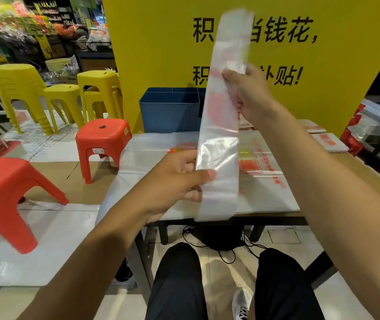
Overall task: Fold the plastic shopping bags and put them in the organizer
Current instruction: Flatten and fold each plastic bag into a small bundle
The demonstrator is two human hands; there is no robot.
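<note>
A clear plastic bag with red print, folded into a long narrow strip (221,121), stands nearly upright in the air above the table. My left hand (179,179) pinches its lower part, thumb across the front. My right hand (251,93) grips the strip higher up from the right side. Its top end is blurred. More flat plastic bags (152,162) lie spread on the table below. The blue organizer (170,112), with dividers inside, stands at the table's far edge, behind the strip.
A yellow sign board (161,42) rises behind the organizer. Red stools (103,144) and yellow stools (99,88) stand on the floor to the left. Packs of bags (330,142) lie at the table's right, shelving beyond. My knees and black cables are under the table.
</note>
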